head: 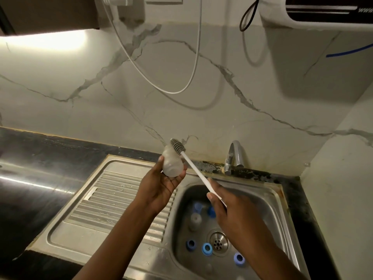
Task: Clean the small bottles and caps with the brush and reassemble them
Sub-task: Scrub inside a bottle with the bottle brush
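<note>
A small frosted bottle [172, 165] is held up above the sink's drainboard [113, 197], roughly upright and w/o a cap. It is cupped in the left hand [161, 184], w/ fingers and thumb curled round its lower body. A brush [193, 167] w/ a long white handle is gripped near its bottom end by the right hand [228, 215], fingers wrapped round the handle. The grey bristle head is placed at the bottle's top end, outside it; actual contact can't be told.

Below the hands, three blue ring-shaped caps [206, 248] are seen on the basin [262, 190] floor, spread round the drain [218, 242]. A second bottle [195, 219] is seen further back in the basin, w/ two more blue pieces just behind it, partly hidden by the right hand.

A chrome tap [235, 156] is mounted at the sink's back edge. The sink is set in a dark counter [30, 178], backed by a marble-look wall [201, 118]. A white cable [189, 83] and a black cable [248, 15] are hung against the wall.
</note>
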Action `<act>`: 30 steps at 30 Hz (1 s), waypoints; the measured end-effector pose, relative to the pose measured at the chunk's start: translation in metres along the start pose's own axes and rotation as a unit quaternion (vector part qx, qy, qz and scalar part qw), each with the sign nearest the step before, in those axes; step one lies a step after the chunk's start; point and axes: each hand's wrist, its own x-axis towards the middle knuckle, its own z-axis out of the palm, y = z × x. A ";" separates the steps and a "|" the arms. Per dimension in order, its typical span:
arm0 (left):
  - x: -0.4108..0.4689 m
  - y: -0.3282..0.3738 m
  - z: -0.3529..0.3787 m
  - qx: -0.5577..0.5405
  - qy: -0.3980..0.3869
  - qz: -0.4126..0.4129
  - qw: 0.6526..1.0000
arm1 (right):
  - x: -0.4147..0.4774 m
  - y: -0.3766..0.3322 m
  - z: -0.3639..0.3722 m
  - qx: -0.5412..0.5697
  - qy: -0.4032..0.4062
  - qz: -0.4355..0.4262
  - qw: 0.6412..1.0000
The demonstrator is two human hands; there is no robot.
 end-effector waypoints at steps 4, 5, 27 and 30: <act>0.006 0.008 -0.005 0.065 0.025 0.011 0.997 | 0.004 0.001 -0.004 -0.024 0.017 -0.017 0.999; 0.006 0.009 -0.005 0.108 0.037 0.009 0.993 | 0.005 0.002 -0.005 -0.035 0.018 -0.023 0.999; 0.004 0.011 0.004 0.051 0.040 0.011 0.998 | -0.005 0.006 -0.001 -0.021 -0.009 -0.002 1.000; 0.001 0.010 0.007 0.038 0.032 -0.003 0.999 | 0.000 0.006 -0.002 -0.011 0.004 -0.013 1.000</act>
